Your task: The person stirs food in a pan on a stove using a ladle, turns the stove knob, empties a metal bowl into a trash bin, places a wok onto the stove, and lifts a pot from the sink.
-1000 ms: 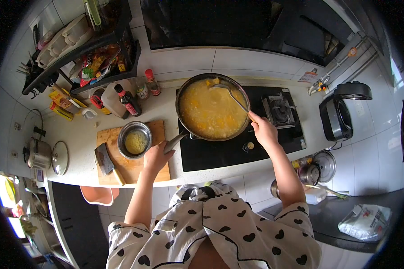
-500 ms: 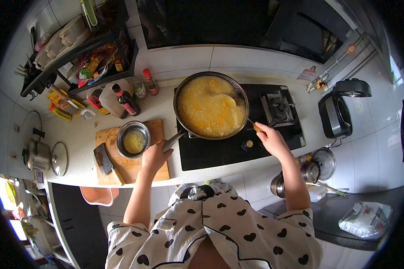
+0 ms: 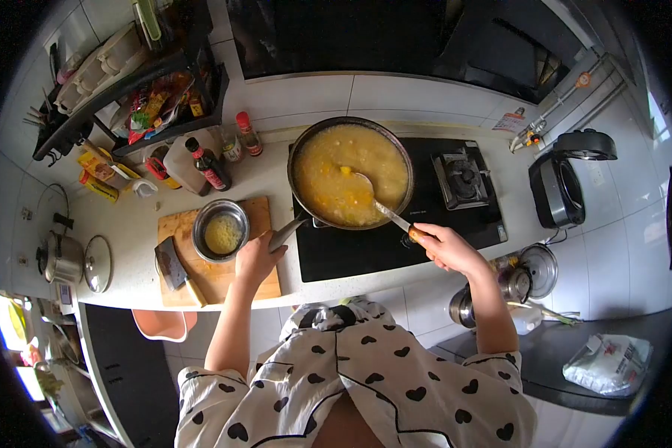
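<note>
R hand (image 3: 446,249) is closed round the wood-handled metal ladle (image 3: 393,215), just swung to mid chunky yellow soup (image 3: 384,157), so still stirring imo; L hand (image 3: 257,258) grips grey handle (image 3: 285,234) of round dark pan (image 3: 291,175) on black glass hob (image 3: 351,261).

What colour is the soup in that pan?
The soup is yellow, clearest in the head view.

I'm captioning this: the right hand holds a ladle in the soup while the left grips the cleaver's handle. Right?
Not quite: the head view shows the left hand gripping the handle of the frying pan; the cleaver lies on the cutting board. The rest stands.
</note>
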Tool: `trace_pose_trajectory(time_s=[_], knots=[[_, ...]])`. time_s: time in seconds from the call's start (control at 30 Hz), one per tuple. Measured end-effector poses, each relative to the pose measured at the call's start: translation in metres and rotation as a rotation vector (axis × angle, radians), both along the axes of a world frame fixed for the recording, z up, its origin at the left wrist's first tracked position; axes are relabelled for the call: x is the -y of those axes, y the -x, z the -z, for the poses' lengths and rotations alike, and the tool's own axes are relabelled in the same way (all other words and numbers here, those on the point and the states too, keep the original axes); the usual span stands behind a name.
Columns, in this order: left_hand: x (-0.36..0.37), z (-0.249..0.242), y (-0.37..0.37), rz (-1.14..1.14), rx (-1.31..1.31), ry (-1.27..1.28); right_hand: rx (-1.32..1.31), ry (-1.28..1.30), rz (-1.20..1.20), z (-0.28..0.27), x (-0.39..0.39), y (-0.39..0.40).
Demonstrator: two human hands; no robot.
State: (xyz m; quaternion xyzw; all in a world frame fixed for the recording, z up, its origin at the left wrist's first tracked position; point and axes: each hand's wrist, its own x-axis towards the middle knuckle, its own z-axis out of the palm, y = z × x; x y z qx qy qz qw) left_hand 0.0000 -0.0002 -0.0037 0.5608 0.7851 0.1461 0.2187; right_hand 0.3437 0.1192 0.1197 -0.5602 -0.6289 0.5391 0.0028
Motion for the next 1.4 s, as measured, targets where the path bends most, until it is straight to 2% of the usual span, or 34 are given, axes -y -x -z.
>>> trace_pose_trajectory(time_s=[0.13,0.4,0.6,0.7,1.0,1.4], knots=[[0.0,0.0,-0.001,-0.013,0.009,0.002,-0.132,0.043,-0.049,0.013,0.001,-0.001],[0.0,0.0,-0.001,-0.021,0.002,0.009,-0.332,0.284,0.11,0.039,0.003,0.01],[0.0,-0.001,-0.001,-0.025,0.006,0.02,-0.617,0.554,0.3,0.057,0.004,0.014],[0.0,0.0,0.0,-0.02,0.015,0.014,-0.679,0.602,0.337,0.062,0.005,0.016],[0.0,0.002,0.001,-0.004,0.009,-0.004,-0.624,0.373,0.275,0.044,0.009,0.013],[0.0,0.0,0.002,-0.017,0.085,0.012,-0.328,-0.049,0.269,0.055,0.013,0.006]])
